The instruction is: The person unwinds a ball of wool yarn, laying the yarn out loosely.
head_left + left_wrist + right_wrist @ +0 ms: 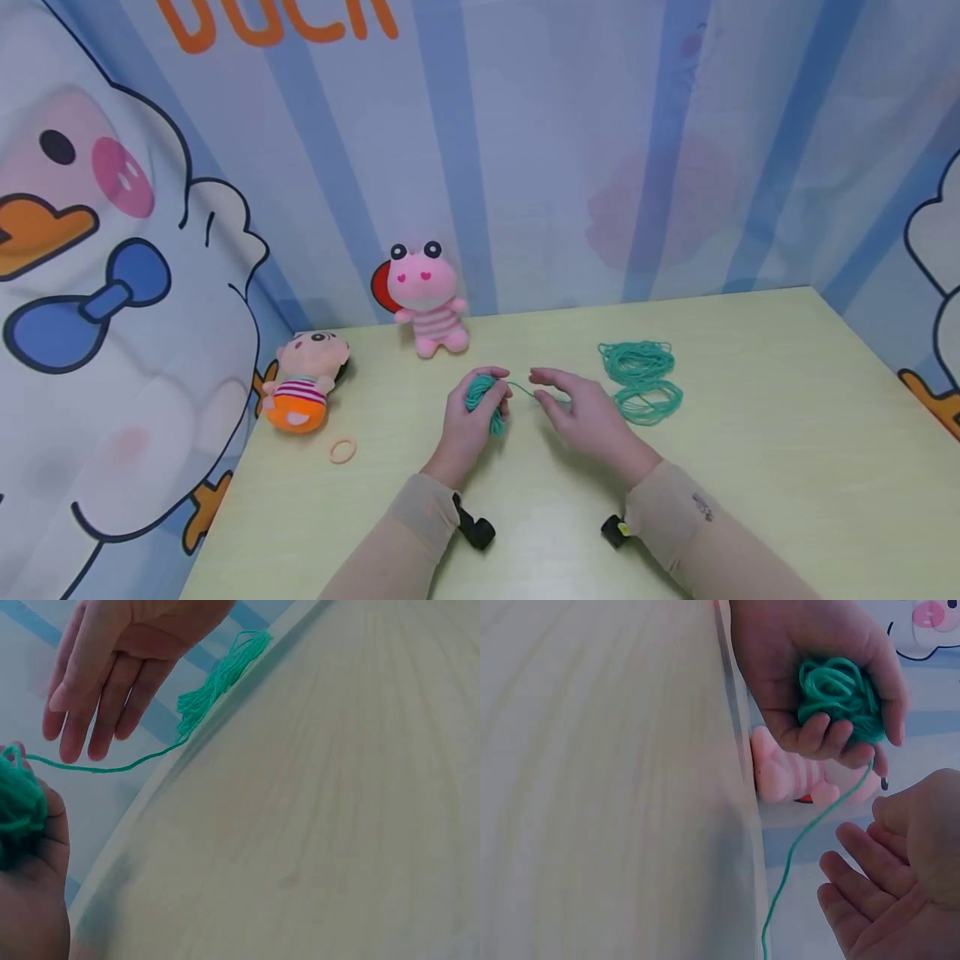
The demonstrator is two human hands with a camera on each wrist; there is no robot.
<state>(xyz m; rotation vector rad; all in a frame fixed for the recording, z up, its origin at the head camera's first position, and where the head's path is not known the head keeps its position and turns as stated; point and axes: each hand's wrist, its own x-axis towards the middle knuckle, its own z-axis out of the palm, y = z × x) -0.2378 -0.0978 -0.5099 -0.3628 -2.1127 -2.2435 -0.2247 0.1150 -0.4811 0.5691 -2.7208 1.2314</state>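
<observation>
Gripping yarn bundle (pixel 478 390) in left hand (pixel 467 423), with right hand (pixel 591 418) loosely spread beside strand (pixel 101 771). Could knot loose coils (pixel 636 363) by tugging hard.

Two hands (pixel 467 427) (pixel 591 419), two toys (pixel 433 300) (pixel 307 382), one ring (pixel 342 462), perhaps three yarn bundles (pixel 477 390) (pixel 637 362) (pixel 649 403).

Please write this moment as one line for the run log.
left hand: holds ball | right hand: open, near strand | loose yarn: on table | strand: joins ball, loose yarn
</observation>
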